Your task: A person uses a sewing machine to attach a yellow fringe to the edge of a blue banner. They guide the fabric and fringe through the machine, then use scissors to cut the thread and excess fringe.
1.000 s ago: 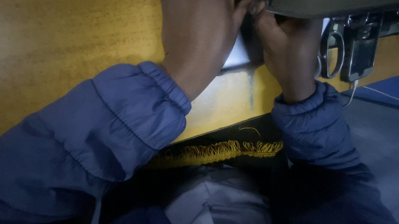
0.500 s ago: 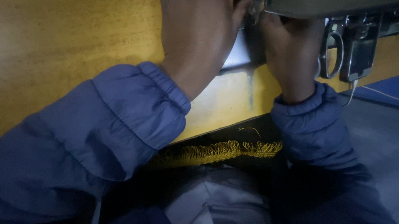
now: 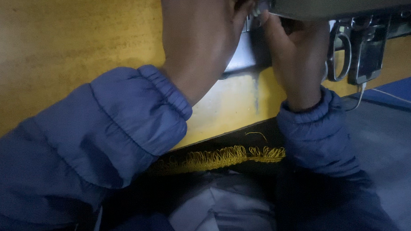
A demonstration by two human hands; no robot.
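Surface: a yellow wooden sewing table, its near edge running across the view.
Left hand: over the table's far middle, fingers curled together at the underside of the grey sewing machine; what they pinch is hidden.
Fringe: yellow looped trim hangs just below the near edge, between both blue sleeves.
Right hand: just beside the left, fingers raised to the machine; whether it grips anything, cannot tell.
Right edge: scissors and a metal clip hang there.
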